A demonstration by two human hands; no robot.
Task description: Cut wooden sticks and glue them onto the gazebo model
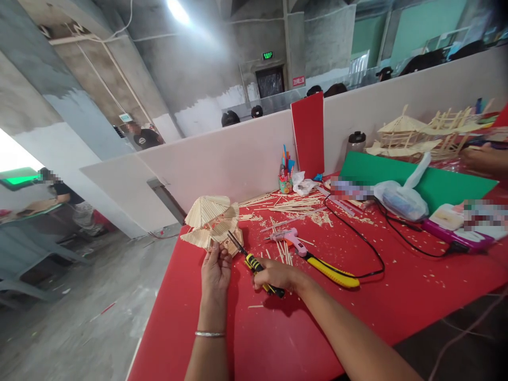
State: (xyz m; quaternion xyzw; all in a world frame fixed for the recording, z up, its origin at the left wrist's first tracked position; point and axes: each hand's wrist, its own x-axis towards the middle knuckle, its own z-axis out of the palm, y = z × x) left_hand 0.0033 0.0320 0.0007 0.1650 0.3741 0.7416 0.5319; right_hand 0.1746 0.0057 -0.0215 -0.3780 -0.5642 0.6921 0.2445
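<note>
A small pavilion model (pixel 208 210) made of thin wooden sticks, with two tiers of roof, stands at the left edge of the red table. My left hand (pixel 216 267) pinches the near edge of its lower roof. In my right hand (pixel 275 276) are long-nosed pliers (pixel 254 263) with yellow-and-black handles. Their dark tips reach the lower roof, just right of my left fingers. Whether the tips grip a stick is too small to tell. A pink glue gun (pixel 291 239) lies to the right, beside a yellow-handled tool (pixel 333 272).
Loose sticks (pixel 299 203) and scraps litter the red table (pixel 301 338). A pen cup (pixel 284 184) stands by the white partition (pixel 234 159). Black cords cross the right side near a plastic bag (pixel 402 198) and green board (pixel 416 177). Another person's hand (pixel 482 157) is at far right.
</note>
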